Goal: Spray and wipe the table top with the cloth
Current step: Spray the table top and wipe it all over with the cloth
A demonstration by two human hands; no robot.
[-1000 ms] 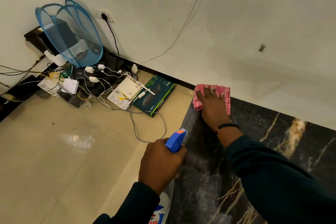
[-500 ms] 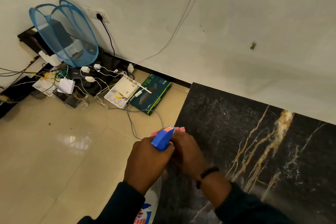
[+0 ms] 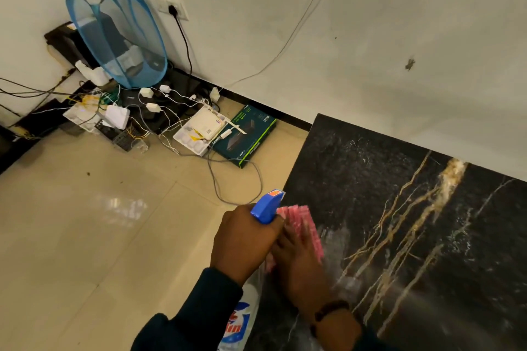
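Note:
The black marble table top (image 3: 399, 208) with gold veins fills the right side. My right hand (image 3: 299, 262) lies flat on a pink cloth (image 3: 302, 222), pressing it on the table near the left edge. Wet smears show beside the cloth. My left hand (image 3: 242, 239) grips a spray bottle (image 3: 268, 205) with a blue trigger head, held just off the table's left edge; its white labelled body hangs below my wrist.
A beige tiled floor (image 3: 85, 222) lies to the left. Against the white wall stand a blue mesh hamper (image 3: 119, 34), a green box (image 3: 245, 137), white adapters and tangled cables (image 3: 233, 179). A wall socket sits above them.
My right hand has dragged the pink cloth from the table's far left corner down along the left edge toward me. My left hand with the spray bottle stays beside the edge.

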